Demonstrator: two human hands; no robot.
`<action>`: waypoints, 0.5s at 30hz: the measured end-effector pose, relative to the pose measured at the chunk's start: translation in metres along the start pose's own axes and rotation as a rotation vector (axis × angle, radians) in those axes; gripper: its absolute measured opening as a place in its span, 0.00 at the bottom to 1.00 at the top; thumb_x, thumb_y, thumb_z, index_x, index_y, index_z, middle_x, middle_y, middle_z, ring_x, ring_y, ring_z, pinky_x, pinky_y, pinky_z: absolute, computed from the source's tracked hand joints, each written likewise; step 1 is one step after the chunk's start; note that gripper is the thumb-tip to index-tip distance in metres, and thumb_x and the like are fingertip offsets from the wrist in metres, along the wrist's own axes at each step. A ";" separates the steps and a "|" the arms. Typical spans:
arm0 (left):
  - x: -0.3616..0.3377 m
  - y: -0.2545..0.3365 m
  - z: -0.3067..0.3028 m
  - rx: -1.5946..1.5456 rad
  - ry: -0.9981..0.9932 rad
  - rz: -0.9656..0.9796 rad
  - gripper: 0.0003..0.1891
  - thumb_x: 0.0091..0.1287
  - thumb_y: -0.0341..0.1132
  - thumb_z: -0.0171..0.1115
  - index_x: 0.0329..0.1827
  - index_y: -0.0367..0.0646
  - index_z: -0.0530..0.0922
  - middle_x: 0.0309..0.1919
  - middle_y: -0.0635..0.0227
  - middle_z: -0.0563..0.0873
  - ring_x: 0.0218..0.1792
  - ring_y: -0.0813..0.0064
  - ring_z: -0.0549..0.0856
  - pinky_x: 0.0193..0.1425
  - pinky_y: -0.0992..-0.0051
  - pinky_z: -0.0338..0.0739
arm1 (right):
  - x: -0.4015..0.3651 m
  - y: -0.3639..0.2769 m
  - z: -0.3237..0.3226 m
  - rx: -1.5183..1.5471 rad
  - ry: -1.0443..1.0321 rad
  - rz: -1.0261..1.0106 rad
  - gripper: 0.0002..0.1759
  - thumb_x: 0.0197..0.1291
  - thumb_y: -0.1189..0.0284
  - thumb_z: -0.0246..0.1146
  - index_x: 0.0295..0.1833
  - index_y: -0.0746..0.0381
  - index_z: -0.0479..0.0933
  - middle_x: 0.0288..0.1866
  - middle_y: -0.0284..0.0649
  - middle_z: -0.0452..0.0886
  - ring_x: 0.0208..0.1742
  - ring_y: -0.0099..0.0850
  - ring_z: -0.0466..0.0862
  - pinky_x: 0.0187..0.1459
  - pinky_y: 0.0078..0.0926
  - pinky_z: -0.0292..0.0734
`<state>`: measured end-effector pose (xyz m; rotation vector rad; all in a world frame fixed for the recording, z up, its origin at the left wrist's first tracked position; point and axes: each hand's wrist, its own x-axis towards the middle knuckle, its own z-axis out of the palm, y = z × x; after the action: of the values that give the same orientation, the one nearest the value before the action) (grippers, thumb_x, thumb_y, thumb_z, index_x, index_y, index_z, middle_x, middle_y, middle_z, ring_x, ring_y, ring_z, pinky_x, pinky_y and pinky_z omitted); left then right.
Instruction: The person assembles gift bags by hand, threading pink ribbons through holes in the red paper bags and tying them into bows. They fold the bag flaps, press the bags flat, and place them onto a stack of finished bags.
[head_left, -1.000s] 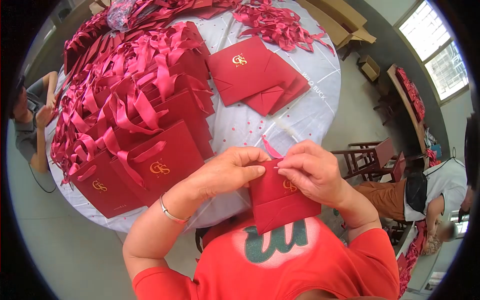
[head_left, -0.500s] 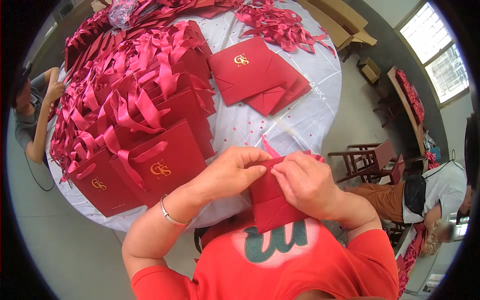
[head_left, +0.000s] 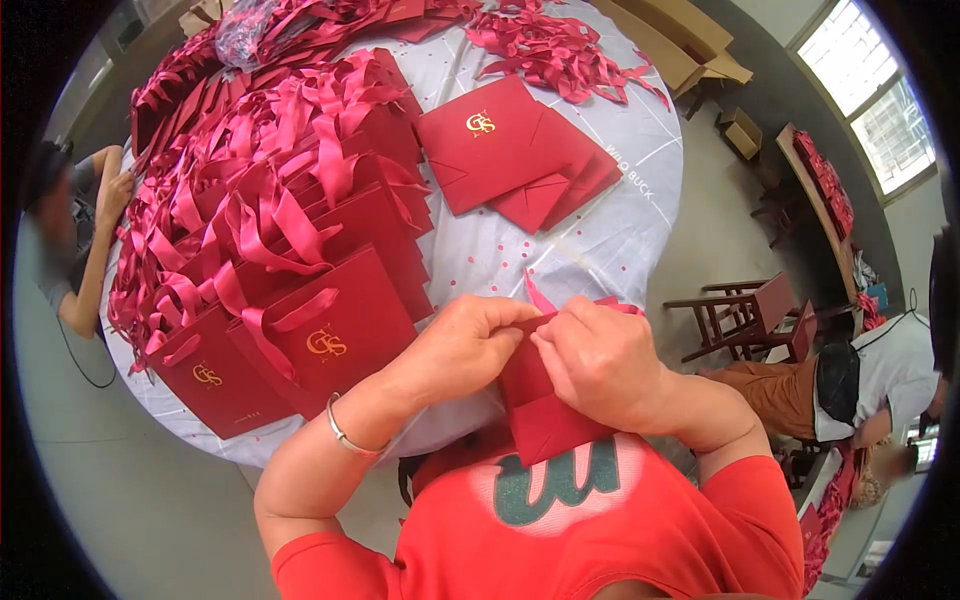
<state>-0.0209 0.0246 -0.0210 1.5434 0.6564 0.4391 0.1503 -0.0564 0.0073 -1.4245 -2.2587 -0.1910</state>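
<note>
A red paper gift bag (head_left: pixel 552 425) is held close to my chest, its folded base toward me. My left hand (head_left: pixel 470 345) pinches the bag's top edge between thumb and fingers. Against the same edge, a little to the right, the curled fingers of my right hand (head_left: pixel 600 360) are closed on the bag. A pink ribbon end (head_left: pixel 538 292) sticks up beyond the edge between both hands. Whether the fingertips also grip ribbon is hidden. Left of my hands stand rows of finished bags (head_left: pixel 335 330) with ribbon handles and gold lettering.
Flat red bags (head_left: pixel 490 145) lie stacked ahead on the white tablecloth (head_left: pixel 600 265), near a heap of loose ribbons (head_left: pixel 560 50). Another person (head_left: pixel 75 230) sits at the left edge; one in a white shirt (head_left: pixel 890 370) is at right. Wooden stools (head_left: pixel 750 310) stand on the floor.
My right hand has turned slightly and its fingers have curled tighter at the bag's edge. The left hand keeps its pinch. The view has shifted a little.
</note>
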 end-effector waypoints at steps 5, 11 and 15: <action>0.001 -0.002 0.000 0.142 -0.059 -0.007 0.14 0.70 0.22 0.53 0.54 0.36 0.82 0.38 0.72 0.88 0.43 0.85 0.80 0.50 0.78 0.77 | 0.001 -0.010 0.004 -0.162 -0.125 0.009 0.03 0.48 0.77 0.62 0.28 0.64 0.74 0.27 0.44 0.73 0.23 0.36 0.80 0.23 0.31 0.75; 0.000 0.002 0.000 0.013 -0.009 0.023 0.12 0.66 0.23 0.52 0.48 0.34 0.83 0.31 0.56 0.87 0.37 0.78 0.83 0.44 0.72 0.77 | 0.016 0.023 -0.009 0.534 -0.180 0.328 0.10 0.52 0.67 0.72 0.31 0.62 0.81 0.30 0.40 0.81 0.30 0.43 0.83 0.33 0.38 0.79; -0.003 0.006 -0.004 0.046 -0.038 -0.016 0.12 0.66 0.23 0.52 0.48 0.35 0.83 0.30 0.58 0.86 0.35 0.79 0.82 0.43 0.73 0.77 | 0.006 0.020 0.003 0.427 -0.135 0.191 0.10 0.51 0.68 0.73 0.32 0.62 0.81 0.31 0.41 0.81 0.31 0.43 0.82 0.34 0.39 0.78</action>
<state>-0.0245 0.0255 -0.0144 1.5851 0.6527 0.3846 0.1652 -0.0413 0.0053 -1.4344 -2.0805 0.4348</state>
